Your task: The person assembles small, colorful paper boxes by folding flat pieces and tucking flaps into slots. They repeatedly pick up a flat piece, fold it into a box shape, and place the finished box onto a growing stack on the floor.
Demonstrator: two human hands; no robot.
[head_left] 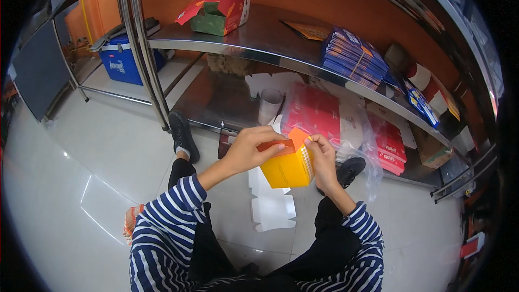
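Between my hands, above the floor, is a yellow cardboard box (282, 171) with orange flaps at its upper end. My left hand (250, 150) pinches an orange flap on the box's left side, thumb on top. At the right edge, my right hand (323, 159) grips the box near another raised orange flap (298, 137), its fingers bent round the corner. A checked white-and-yellow strip runs down the box's right side. Below it, unfolded white cardboard blanks (273, 213) lie on the floor between my legs.
A metal shelf rack stands ahead. Its upper shelf holds a red carton (232, 8) and a banded stack of blue flat packages (354, 59). Lower down are red flat packs in clear plastic (311, 111) and a translucent cup (270, 105). A blue cooler (125, 62) stands left.
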